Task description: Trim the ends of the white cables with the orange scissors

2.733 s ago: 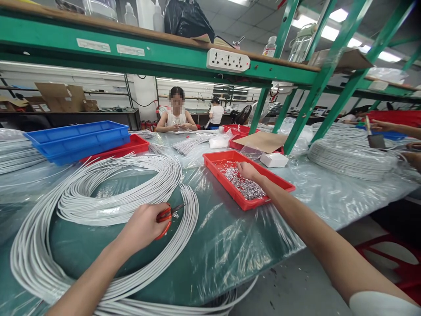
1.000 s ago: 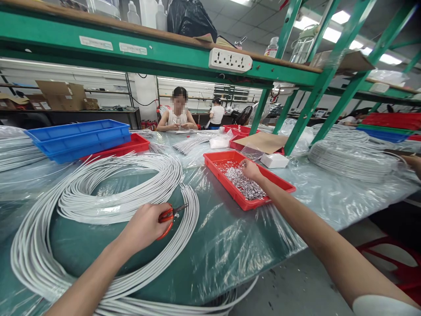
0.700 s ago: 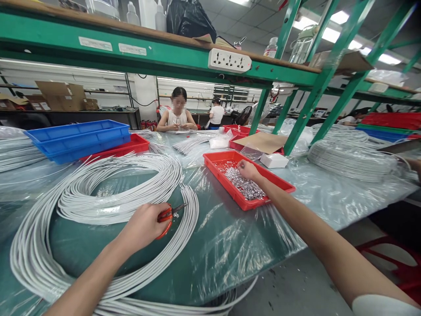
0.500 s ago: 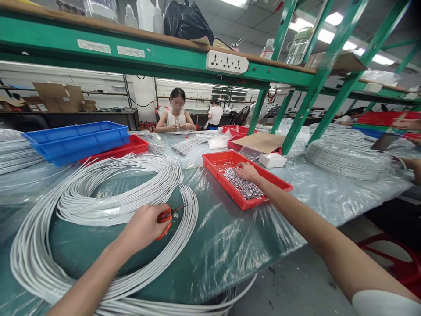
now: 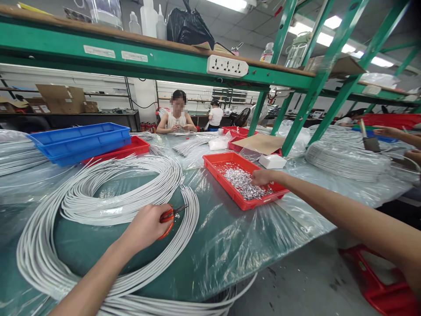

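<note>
My left hand [image 5: 149, 224] is wrapped round a pair of orange-handled pliers [image 5: 168, 220]. Their dark metal jaws point right, towards the cut ends of a bundle of white cables [image 5: 190, 228]. Over a red tray [image 5: 230, 194] on the right, my right hand [image 5: 263, 176] reaches down with fingers bent together, touching a heap of small silvery metal pieces [image 5: 241, 182]. Its fingertips are partly hidden, so what they hold cannot be made out. A thicker coil of white cables [image 5: 108, 210] lies behind my left hand.
Blue trays [image 5: 82, 142] stand on another red tray [image 5: 140, 145] at the back left. A white box [image 5: 272, 161] sits behind the parts tray, near green shelf posts [image 5: 301, 114]. A co-worker [image 5: 177, 118] sits opposite; another person's hand [image 5: 390, 132] shows far right, beside a cable coil [image 5: 348, 160].
My right hand has moved right and slightly down within the red tray, its fingers now gathered closer. My left hand keeps the pliers in nearly the same place.
</note>
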A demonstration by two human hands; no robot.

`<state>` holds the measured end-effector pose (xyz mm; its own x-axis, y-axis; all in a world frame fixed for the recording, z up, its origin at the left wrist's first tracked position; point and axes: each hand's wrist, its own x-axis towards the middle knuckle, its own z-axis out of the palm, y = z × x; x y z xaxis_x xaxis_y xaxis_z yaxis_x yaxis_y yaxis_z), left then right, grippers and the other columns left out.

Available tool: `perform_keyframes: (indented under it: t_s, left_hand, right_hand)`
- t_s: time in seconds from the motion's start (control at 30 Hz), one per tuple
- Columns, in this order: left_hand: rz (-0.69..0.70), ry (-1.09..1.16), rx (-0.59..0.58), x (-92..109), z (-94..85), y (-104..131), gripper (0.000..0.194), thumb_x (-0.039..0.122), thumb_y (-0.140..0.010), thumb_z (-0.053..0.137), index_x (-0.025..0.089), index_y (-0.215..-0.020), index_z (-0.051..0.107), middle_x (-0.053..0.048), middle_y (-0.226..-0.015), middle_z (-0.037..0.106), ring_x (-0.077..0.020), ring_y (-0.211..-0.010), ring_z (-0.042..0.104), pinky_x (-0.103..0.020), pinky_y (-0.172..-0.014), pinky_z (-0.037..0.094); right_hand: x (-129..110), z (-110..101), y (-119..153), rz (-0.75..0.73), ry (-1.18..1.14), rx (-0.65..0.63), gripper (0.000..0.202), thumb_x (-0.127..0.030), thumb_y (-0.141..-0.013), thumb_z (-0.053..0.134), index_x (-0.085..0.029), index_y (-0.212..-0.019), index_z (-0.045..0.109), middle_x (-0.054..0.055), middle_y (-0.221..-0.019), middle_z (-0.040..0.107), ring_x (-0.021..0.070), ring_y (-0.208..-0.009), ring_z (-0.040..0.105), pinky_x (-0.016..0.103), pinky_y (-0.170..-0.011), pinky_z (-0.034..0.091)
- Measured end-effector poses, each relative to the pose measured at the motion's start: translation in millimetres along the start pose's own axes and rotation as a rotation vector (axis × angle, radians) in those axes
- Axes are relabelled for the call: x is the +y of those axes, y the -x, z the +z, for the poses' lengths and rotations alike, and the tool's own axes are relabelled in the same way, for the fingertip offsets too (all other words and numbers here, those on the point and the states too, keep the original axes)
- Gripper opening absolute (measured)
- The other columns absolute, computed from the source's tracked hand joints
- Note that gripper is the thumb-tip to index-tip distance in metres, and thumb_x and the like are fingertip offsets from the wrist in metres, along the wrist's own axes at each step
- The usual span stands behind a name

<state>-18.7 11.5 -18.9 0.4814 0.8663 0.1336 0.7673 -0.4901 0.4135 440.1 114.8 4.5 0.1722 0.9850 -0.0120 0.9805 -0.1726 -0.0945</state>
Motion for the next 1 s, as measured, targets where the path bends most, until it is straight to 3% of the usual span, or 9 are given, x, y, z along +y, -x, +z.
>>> perform_keyframes:
  t_s: [0.1, 0.2, 0.37, 0.53, 0.67, 0.8, 0.9, 1.0]
  left_hand:
    - [-0.005, 0.002, -0.009, -0.1, 0.5, -0.5, 0.017, 0.020, -0.078, 0.044, 0.020, -0.064, 0.035, 0.003, -0.054, 0.043, -0.0122, -0.053, 0.033, -0.026, -0.054, 0.020]
    - [0.001, 0.013, -0.010, -0.4, 0.9, -0.9, 0.019, 0.021, -0.078, 0.045, 0.021, -0.063, 0.034, 0.003, -0.054, 0.041, -0.0120, -0.052, 0.031, -0.027, -0.054, 0.020]
    - [0.011, 0.005, -0.003, 2.3, -0.4, 0.9, 0.020, 0.021, -0.079, 0.045, 0.020, -0.063, 0.032, 0.004, -0.053, 0.037, -0.0119, -0.052, 0.028, -0.027, -0.053, 0.019]
    - [0.003, 0.005, -0.017, 5.6, -3.5, 1.5, 0.017, 0.017, -0.075, 0.044, 0.020, -0.063, 0.032, 0.004, -0.053, 0.038, -0.0116, -0.052, 0.029, -0.026, -0.053, 0.019]
    - [0.019, -0.004, -0.016, 4.5, -3.5, 0.4, 0.018, 0.019, -0.076, 0.045, 0.020, -0.063, 0.032, 0.004, -0.054, 0.037, -0.0117, -0.052, 0.028, -0.027, -0.053, 0.019]
    - [0.021, 0.002, -0.018, 3.5, -2.7, 0.0, 0.017, 0.017, -0.075, 0.044, 0.020, -0.063, 0.032, 0.004, -0.054, 0.038, -0.0114, -0.052, 0.029, -0.027, -0.053, 0.019]
    - [0.008, 0.004, -0.013, 3.5, -2.6, -0.3, 0.017, 0.016, -0.074, 0.045, 0.020, -0.063, 0.032, 0.004, -0.053, 0.038, -0.0114, -0.052, 0.029, -0.027, -0.053, 0.018]
    - [0.010, 0.000, -0.020, 3.9, -2.8, -0.5, 0.017, 0.015, -0.074, 0.044, 0.020, -0.063, 0.032, 0.004, -0.053, 0.037, -0.0112, -0.052, 0.029, -0.027, -0.053, 0.019]
  right_hand:
    - [-4.8, 3.0, 10.8, 0.013, 0.031, -0.269, 0.032, -0.033, -0.095, 0.058, -0.016, -0.122, 0.058, 0.009, -0.122, 0.061, 0.0212, -0.102, 0.063, 0.041, -0.085, 0.055]
    - [-15.8, 9.2, 16.7, -0.024, 0.048, -0.357, 0.032, -0.034, -0.094, 0.059, -0.016, -0.120, 0.059, 0.009, -0.120, 0.062, 0.0214, -0.101, 0.063, 0.041, -0.085, 0.055]
    - [-30.6, 16.7, 14.8, -0.065, 0.090, -0.135, 0.029, -0.034, -0.095, 0.057, -0.017, -0.118, 0.061, 0.009, -0.120, 0.062, 0.0214, -0.104, 0.062, 0.043, -0.090, 0.052]
    - [-34.7, 25.8, 6.3, -0.065, 0.099, 0.101, 0.046, -0.041, -0.099, 0.041, -0.007, -0.129, 0.050, 0.025, -0.126, 0.057, 0.0345, -0.120, 0.056, 0.047, -0.099, 0.042]
    - [-40.0, 41.9, -2.7, -0.125, 0.082, 0.087, 0.067, -0.058, -0.095, 0.040, -0.010, -0.142, 0.038, 0.024, -0.142, 0.047, 0.0353, -0.132, 0.047, 0.043, -0.105, 0.038]
    - [-45.6, 56.2, -11.9, -0.143, 0.095, 0.033, 0.070, -0.061, -0.093, 0.041, -0.014, -0.145, 0.037, 0.021, -0.151, 0.040, 0.0343, -0.137, 0.041, 0.042, -0.106, 0.039]
    - [-48.5, 60.2, -16.8, -0.146, 0.117, 0.055, 0.067, -0.058, -0.096, 0.034, -0.010, -0.143, 0.039, 0.025, -0.146, 0.044, 0.0376, -0.134, 0.044, 0.048, -0.103, 0.039]
    - [-51.1, 59.6, -18.6, -0.205, 0.141, 0.095, 0.058, -0.051, -0.099, 0.033, -0.008, -0.136, 0.044, 0.025, -0.135, 0.053, 0.0351, -0.128, 0.050, 0.045, -0.104, 0.038]
